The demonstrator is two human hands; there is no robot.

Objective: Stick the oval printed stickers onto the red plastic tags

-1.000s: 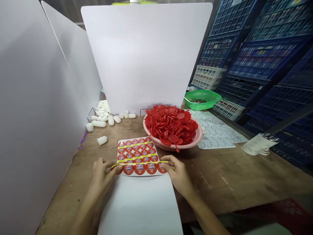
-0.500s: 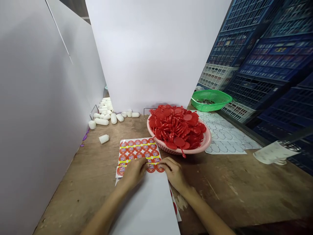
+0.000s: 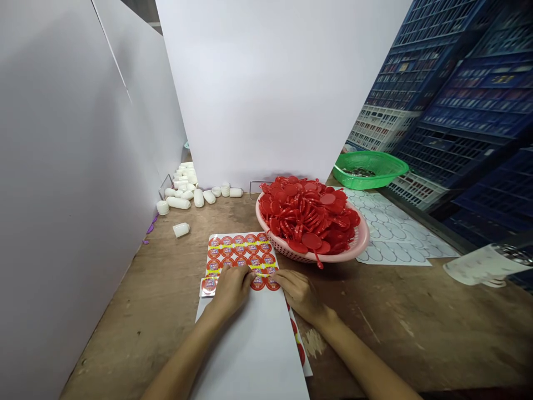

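A sheet of round red stickers (image 3: 240, 250) with yellow bands between its rows lies on the wooden table in front of me. My left hand (image 3: 234, 290) is closed, its thumb and fingers pinching the sheet along a yellow band near the lower row. At the right end of the same band my right hand (image 3: 300, 293) pinches the sheet's edge. Plain white paper (image 3: 255, 347) extends from the lower row toward me. Under its right edge more red stickers (image 3: 300, 353) show. The fingertips partly hide the band.
A pink basket (image 3: 362, 247) heaped with red plastic discs with handles (image 3: 310, 216) stands just beyond my right hand. White plastic containers (image 3: 178, 203) lie at the back left. A green basket (image 3: 387, 166), printed sheets (image 3: 391, 222) and a white cup (image 3: 470, 266) are at right. White panels (image 3: 266, 94) enclose the back and left.
The whole view has shifted slightly, so things appear a little farther right. My right hand's fingers lie flatter against the sheet's edge. Both hands keep their pinch.
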